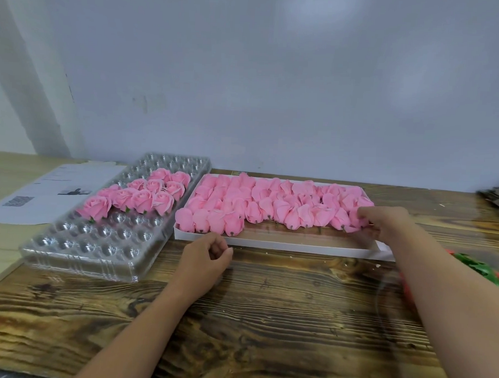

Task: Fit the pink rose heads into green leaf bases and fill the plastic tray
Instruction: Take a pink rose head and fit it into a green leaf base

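On the dark wood-grain tabletop lies a shallow white cardboard box, packed with pink rose heads lying on their sides in rows, a bare strip left along its near edge; just beside its left end sits the clear plastic tray with rows of round cups, and about a dozen finished roses on green bases stand in a cluster across its middle, the near rows and the far row showing bare cups. The right hand reaches to the right end of the box, fingers curled around one rose head in the nearest row there; the left hand hovers over the tabletop just in front of the box's left corner, fingers loosely curled, holding nothing that can be seen. At the right edge lies a heap of green leaf bases, partly blurred; printed paper sheets lie left of the tray.
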Demonstrator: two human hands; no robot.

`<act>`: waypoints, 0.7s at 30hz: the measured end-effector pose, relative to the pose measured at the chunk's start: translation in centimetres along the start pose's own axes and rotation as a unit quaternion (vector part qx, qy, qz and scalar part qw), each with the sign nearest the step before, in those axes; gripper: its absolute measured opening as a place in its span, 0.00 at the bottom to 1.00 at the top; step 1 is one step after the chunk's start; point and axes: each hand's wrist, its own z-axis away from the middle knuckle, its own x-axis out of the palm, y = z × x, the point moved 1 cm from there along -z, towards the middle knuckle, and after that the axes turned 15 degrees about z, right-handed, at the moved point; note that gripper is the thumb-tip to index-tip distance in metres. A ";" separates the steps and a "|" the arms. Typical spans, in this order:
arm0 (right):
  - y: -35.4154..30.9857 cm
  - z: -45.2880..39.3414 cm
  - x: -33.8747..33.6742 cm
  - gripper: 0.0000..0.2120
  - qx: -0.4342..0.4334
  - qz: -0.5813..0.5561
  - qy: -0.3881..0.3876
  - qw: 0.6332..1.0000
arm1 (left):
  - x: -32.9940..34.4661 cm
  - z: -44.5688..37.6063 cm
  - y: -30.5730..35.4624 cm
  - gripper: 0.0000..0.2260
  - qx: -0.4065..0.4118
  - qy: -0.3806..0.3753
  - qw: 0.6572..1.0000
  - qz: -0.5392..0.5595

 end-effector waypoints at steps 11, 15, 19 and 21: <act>-0.7 -0.8 -2.5 0.06 -0.010 0.028 0.010 1.000 | 0.0 0.1 0.0 0.07 -0.006 0.001 1.000 0.013; -1.2 -1.0 -2.3 0.06 -0.041 0.050 0.001 0.998 | 0.0 0.1 0.0 0.06 -0.007 -0.002 1.000 0.019; -0.5 -1.3 -1.8 0.07 -0.042 0.151 0.020 0.987 | 0.1 0.2 -0.1 0.07 -0.005 0.001 1.000 0.010; 0.0 -1.2 -1.7 0.07 -0.036 0.157 0.010 0.987 | 0.2 0.1 0.1 0.07 -0.002 0.002 1.000 -0.006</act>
